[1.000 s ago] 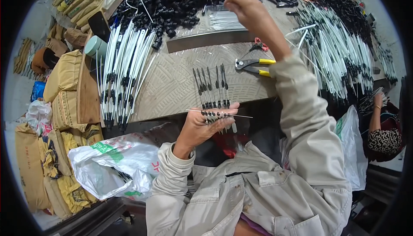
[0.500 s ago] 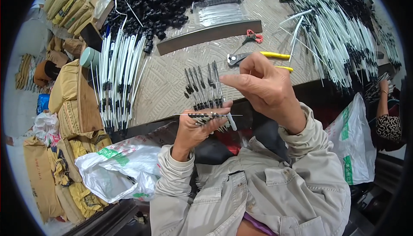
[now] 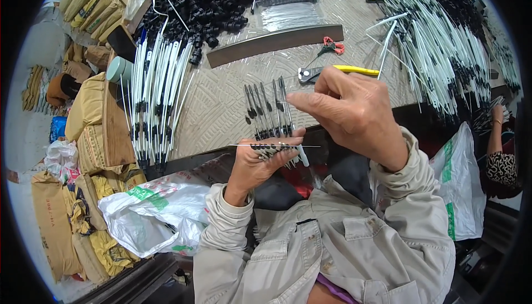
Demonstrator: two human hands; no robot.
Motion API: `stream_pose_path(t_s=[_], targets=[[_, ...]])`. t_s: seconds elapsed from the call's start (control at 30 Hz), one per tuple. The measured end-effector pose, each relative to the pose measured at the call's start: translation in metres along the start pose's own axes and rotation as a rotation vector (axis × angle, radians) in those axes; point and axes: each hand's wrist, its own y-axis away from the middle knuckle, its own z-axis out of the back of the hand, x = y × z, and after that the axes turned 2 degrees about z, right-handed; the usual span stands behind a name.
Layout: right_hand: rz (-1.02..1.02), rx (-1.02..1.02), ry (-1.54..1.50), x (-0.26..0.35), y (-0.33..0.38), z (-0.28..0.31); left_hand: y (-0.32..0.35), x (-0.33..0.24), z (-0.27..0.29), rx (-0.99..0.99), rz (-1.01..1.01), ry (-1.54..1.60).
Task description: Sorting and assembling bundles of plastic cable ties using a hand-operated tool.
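Observation:
My left hand [image 3: 252,168] is closed around a fanned row of several thin black rods [image 3: 260,110] with pale lower ends, held upright in front of the table edge. A thin straight wire [image 3: 312,147] runs level across the row at my left fingers, its two ends sticking out. A white tube-like piece [image 3: 303,156] shows beside the left fingertips. My right hand [image 3: 354,107] is closed in a pinch at the upper part of the rightmost rod; whatever lies between its fingertips is too small to make out. Behind it are cutting pliers [image 3: 308,75] with yellow handles, partly covered by the hand.
On the table [image 3: 216,91] lie a dark metal bar [image 3: 274,45], red-handled snips [image 3: 332,45], bagged thin white strips [image 3: 291,16] and black plastic parts [image 3: 205,5]. White rods stand left [image 3: 160,77] and pile right [image 3: 443,55]. White sacks [image 3: 160,207] hang below; another person's arm [image 3: 495,138] is right.
The whole view has shifted slightly. My right hand has turned a little and covers the lower yellow handle of the pliers, which showed before. The left hand keeps its hold.

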Motion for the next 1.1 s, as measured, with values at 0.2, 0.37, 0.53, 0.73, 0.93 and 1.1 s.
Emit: stream_pose_path(t_s=[0.2,0.37,0.53,0.73,0.93,1.1], targets=[[0.052,0.099,-0.236,-0.013,-0.013,0.002,0.001,0.004,-0.001,-0.010,-0.049,-0.067],[-0.205,0.420,-0.597,-0.017,-0.022,0.005,0.001,-0.002,-0.001,-0.021,-0.008,-0.061],[-0.183,0.490,-0.562,-0.018,-0.032,0.010,0.002,-0.005,0.001,-0.009,0.074,-0.020],[-0.076,0.453,-0.451,-0.017,-0.037,0.006,0.002,-0.002,0.002,0.008,0.051,-0.077],[-0.285,0.299,-0.797,-0.017,-0.021,-0.015,0.000,-0.003,0.006,0.023,0.060,0.034],[-0.413,0.342,-1.064,-0.021,-0.021,-0.023,0.002,-0.003,0.013,0.057,0.129,0.095]])
